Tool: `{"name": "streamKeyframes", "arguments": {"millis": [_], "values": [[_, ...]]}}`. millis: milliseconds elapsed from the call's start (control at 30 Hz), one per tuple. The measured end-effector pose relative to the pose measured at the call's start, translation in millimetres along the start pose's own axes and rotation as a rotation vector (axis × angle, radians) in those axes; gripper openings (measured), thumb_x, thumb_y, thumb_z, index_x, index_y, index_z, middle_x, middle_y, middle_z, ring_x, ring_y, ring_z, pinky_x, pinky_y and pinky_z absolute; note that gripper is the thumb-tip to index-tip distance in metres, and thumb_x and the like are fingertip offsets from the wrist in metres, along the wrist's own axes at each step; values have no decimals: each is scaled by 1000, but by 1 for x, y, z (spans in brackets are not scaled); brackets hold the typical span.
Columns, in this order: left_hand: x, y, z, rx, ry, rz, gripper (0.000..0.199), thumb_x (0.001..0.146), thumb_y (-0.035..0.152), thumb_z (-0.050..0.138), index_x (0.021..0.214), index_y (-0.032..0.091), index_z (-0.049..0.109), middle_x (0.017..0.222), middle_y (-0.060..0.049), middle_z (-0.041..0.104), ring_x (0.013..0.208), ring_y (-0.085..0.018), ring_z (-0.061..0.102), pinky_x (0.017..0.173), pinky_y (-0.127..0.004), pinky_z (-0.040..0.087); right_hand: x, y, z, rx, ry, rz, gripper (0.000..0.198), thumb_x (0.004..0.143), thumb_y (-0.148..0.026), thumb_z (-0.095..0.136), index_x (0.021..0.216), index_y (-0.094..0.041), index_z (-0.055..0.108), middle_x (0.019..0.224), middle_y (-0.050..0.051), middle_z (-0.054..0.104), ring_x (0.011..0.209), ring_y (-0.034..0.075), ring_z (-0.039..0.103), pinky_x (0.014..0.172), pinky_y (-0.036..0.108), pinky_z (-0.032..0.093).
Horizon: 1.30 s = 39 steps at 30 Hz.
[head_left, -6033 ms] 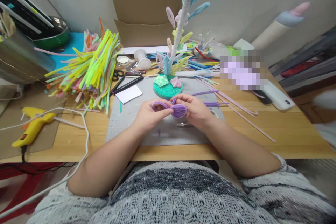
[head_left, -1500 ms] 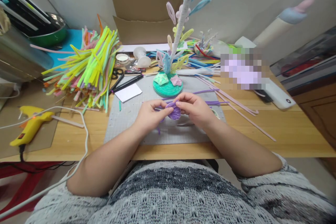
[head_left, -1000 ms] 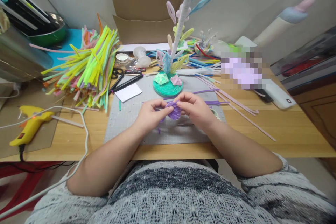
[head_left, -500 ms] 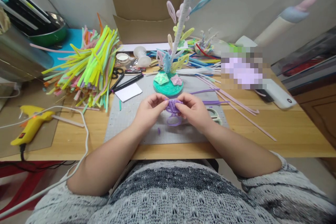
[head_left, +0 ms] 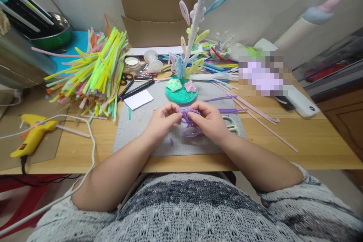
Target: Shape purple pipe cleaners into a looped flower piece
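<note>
A bent purple pipe cleaner piece (head_left: 187, 117) is pinched between my two hands above the grey cutting mat (head_left: 136, 136). A round loop of it hangs below the fingers. My left hand (head_left: 166, 119) closes thumb and fingertips on its left side. Thumb and fingers of my right hand (head_left: 208, 119) grip the right side; part of the piece is hidden behind them. Just beyond stands a green round base (head_left: 181, 95) carrying a white wrapped stem (head_left: 195, 22) with pastel loops and flowers. Loose purple pipe cleaners (head_left: 235, 110) and pale green-handled scissors (head_left: 233, 125) lie right of my hands.
A big heap of coloured pipe cleaners (head_left: 99, 72) lies at the left, with a yellow glue gun (head_left: 34, 134) and its white cable nearer me. Black pens (head_left: 138, 90) and a white card (head_left: 138, 100) sit left of the base. Pink pipe cleaners (head_left: 261, 115) stretch across the right side.
The purple piece has turned slightly and its hanging loop has shifted a little to the right. My fingers have changed their grip a little; both hands stay in place.
</note>
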State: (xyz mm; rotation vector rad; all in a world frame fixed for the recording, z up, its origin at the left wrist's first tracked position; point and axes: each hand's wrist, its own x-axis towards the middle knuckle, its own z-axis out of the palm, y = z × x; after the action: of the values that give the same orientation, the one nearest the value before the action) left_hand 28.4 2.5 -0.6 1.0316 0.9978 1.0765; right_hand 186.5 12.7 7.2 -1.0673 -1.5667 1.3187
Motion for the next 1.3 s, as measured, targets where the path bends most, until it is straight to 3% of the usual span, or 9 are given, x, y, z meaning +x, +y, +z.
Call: {"name": "streamKeyframes", "arguments": {"millis": [833, 1100, 1300], "values": [[0, 1, 1, 17, -11, -13, 20, 65, 29, 72, 68, 13, 61, 59, 2, 57, 53, -7, 48, 56, -21, 39, 2, 0, -3, 52, -129, 88, 13, 77, -28, 58, 71, -17, 54, 61, -5, 51, 50, 6, 42, 50, 21, 34], [2, -1, -2, 10, 117, 50, 22, 64, 31, 74, 66, 14, 60, 59, 1, 59, 53, -8, 50, 56, -23, 40, 3, 5, 0, 27, -240, 137, 21, 70, -29, 66, 83, -15, 58, 72, 0, 58, 63, 10, 51, 60, 24, 42], [1, -2, -1, 45, 169, 70, 22, 64, 32, 73, 66, 14, 61, 57, 1, 59, 51, -8, 48, 52, -22, 37, 2, 3, 4, -5, -130, 213, 18, 70, -31, 63, 70, -14, 60, 61, -1, 57, 51, 8, 47, 49, 22, 37]]}}
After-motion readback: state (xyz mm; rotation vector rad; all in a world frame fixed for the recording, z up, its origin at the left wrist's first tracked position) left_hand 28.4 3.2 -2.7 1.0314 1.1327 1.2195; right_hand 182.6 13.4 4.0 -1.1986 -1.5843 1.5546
